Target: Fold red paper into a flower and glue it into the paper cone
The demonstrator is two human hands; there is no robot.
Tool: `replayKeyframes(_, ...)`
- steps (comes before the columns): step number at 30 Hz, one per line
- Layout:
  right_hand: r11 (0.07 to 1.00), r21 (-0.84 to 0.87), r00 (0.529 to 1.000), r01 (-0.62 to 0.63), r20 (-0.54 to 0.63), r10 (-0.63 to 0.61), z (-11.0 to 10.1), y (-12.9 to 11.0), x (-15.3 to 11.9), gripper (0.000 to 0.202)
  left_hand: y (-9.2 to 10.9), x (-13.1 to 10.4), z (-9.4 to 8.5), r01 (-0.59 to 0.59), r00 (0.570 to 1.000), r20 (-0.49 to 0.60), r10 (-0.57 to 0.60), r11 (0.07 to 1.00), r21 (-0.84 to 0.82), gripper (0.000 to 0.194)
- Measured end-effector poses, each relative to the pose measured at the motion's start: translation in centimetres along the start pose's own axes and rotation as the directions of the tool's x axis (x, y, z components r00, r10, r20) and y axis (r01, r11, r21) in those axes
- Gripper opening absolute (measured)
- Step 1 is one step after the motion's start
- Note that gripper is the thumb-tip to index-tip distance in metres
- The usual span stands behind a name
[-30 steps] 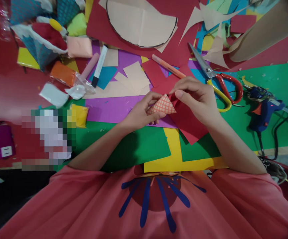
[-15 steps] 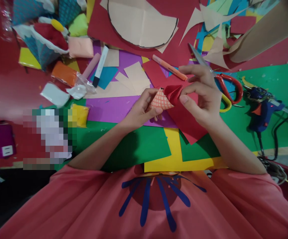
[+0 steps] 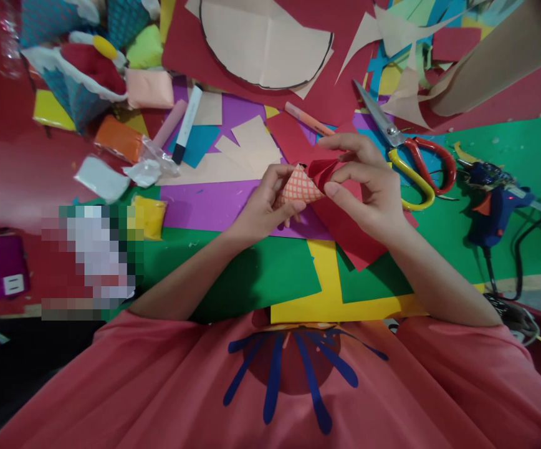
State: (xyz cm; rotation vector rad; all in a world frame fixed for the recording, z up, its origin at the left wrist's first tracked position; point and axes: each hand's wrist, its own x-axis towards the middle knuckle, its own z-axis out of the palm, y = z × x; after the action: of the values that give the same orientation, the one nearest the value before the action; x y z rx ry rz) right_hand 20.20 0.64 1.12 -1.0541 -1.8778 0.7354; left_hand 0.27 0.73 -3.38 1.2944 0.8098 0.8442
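A small cone of paper with an orange-and-white grid pattern [image 3: 300,185] is held by my left hand [image 3: 263,209], fingers behind it and thumb along its lower edge. Folded red paper [image 3: 320,169] sticks out at the cone's right side. My right hand [image 3: 368,187] pinches this red paper between thumb and index finger, its other fingers partly raised. Beneath both hands lie a larger red sheet [image 3: 357,240] and a purple sheet [image 3: 209,206]. How deep the red paper reaches into the cone is hidden.
Scissors [image 3: 392,132] with red and yellow handles lie right of my right hand. Farther right is a blue glue gun [image 3: 497,215] with its cable. Markers [image 3: 189,125], clay packs [image 3: 119,138] and blue cones [image 3: 81,87] lie at left. A rolled brown sheet [image 3: 495,62] stands upper right.
My right hand has moved left and slightly down, bringing the red paper closer against the cone. More of the scissors now shows. My left hand has stayed nearly still.
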Motion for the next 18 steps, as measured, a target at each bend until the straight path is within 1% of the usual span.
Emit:
replayKeyframes(3,1.000,-0.020,1.000,0.011,0.017,-0.010,-0.1,0.0,0.0,0.017,0.0,0.0,0.0,-0.008,1.000,-0.002,0.008,1.000,-0.009,0.048)
replayKeyframes(8,0.997,-0.063,0.998,0.038,0.055,-0.035,-0.2,0.2,0.0,0.009,0.0,0.0,-0.1,-0.018,1.000,0.000,0.018,1.000,-0.022,0.044)
replayKeyframes(11,0.999,-0.052,0.999,0.009,0.040,-0.007,-0.1,0.2,0.1,0.006,0.0,0.0,-0.2,-0.010,1.000,-0.003,0.010,1.000,-0.007,0.045)
replayKeyframes(13,1.000,-0.013,1.000,-0.022,-0.006,0.022,-0.1,0.2,0.1,0.009,0.2,0.1,-0.3,0.009,1.000,-0.013,-0.010,1.000,-0.012,0.046)
replayKeyframes(15,0.998,0.051,0.995,-0.034,-0.089,0.039,-0.1,0.3,0.1,0.012,0.5,0.1,-0.3,0.033,0.999,-0.021,-0.034,0.998,-0.053,0.049)
replayKeyframes(18,0.991,0.126,0.981,-0.041,-0.184,0.064,-0.1,0.5,0.1,0.013,1.2,0.2,-0.4,0.106,0.994,0.026,-0.103,0.982,-0.159,0.055)
